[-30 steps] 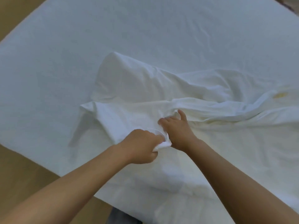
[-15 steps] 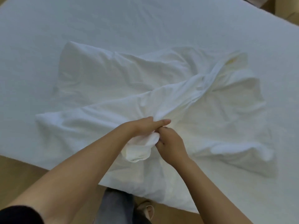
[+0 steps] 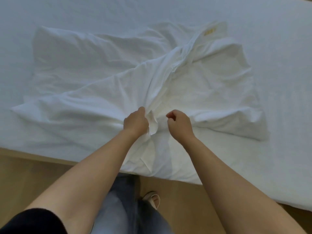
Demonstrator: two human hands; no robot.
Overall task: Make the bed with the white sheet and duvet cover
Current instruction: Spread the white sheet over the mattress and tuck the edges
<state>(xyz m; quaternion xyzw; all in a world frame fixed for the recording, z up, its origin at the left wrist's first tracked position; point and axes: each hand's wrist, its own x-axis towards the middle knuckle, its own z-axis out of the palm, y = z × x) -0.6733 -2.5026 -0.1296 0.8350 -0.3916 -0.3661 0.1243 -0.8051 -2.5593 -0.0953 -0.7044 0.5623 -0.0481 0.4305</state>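
Gripping a bunched fold of the crumpled white duvet cover, my left hand sits near the bed's front edge, its fingers curled round the cloth. My right hand hovers just beside it, curled into a fist with no cloth visibly inside. The cover lies on the white sheet, spreading away from both hands.
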